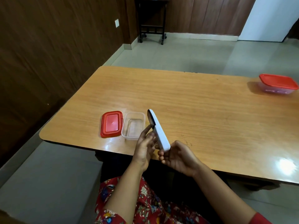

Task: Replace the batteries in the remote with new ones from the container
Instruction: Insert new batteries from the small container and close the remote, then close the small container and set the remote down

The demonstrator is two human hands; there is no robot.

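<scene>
Grips remote (160,134) over the table (194,102)'s near edge, right hand (178,156) curled round its near end, left hand (144,147) pinching the middle. Steady that end; press and slide along the back (seam not visible). At ten o'clock, open container (135,113); lidded container (278,84) far at two.

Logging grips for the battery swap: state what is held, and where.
The white remote: right hand grips its near end, left hand holds its middle.
</scene>
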